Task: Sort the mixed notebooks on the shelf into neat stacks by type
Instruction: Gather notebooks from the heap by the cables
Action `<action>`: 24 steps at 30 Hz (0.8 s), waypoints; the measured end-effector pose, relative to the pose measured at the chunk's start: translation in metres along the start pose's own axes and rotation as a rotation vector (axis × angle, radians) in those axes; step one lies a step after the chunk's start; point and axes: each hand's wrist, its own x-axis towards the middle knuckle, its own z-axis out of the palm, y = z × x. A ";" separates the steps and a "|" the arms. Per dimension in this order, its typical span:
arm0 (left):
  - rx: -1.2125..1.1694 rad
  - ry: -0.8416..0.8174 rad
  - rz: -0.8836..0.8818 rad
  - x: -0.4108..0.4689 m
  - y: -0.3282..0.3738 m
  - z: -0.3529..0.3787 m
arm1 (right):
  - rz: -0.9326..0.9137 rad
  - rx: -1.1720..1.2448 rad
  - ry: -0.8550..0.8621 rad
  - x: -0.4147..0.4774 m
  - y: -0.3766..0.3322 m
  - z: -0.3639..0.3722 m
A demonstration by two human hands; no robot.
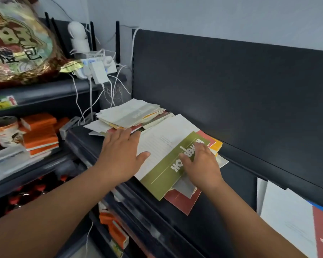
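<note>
1. Position of the work. The near stack of notebooks [181, 202] lies on the dark shelf [194, 231], close to the back panel [231, 90]. Its top item is a green-and-white notebook [162, 140], set askew, with a red cover and an orange cover showing beneath it. A second, loose pile of notebooks [131, 114] lies at 11 o'clock from this stack, touching it, with its covers fanned out unevenly.

2. Hands. The two hands are apart, and neither clamps anything.
- The left hand [119, 151] lies flat with straight fingers at the 9 o'clock edge of the top notebook. The thumb is on the white cover; the fingertips reach the edge of the loose pile.
- The right hand [199, 164] rests on the green band at 3 o'clock. The fingers are lightly bent and the tips press on the cover.

3. Surroundings.
- 10 o'clock of the view: a power strip [97, 71] with white plugs and cables.
- Farther toward 9 o'clock: a foil gift bag [17, 43] on an upper shelf, with orange boxes [39, 135] below it.
- 4 o'clock: a white-and-red notebook [287, 220] on a lower level.
</note>
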 end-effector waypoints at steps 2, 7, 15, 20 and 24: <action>-0.011 -0.037 0.017 0.013 0.001 0.008 | 0.014 -0.009 -0.002 0.005 0.003 0.005; -0.008 -0.143 0.075 0.042 0.003 0.019 | 0.067 -0.029 0.031 0.007 0.003 0.012; -0.082 -0.184 0.327 0.061 0.005 0.021 | 0.344 0.025 0.141 -0.003 -0.011 0.014; -0.184 -0.177 0.437 0.073 -0.001 0.025 | 0.526 0.107 0.240 -0.014 -0.018 0.021; -0.076 -0.196 0.379 0.086 -0.015 0.031 | 0.625 0.215 0.324 -0.019 -0.026 0.024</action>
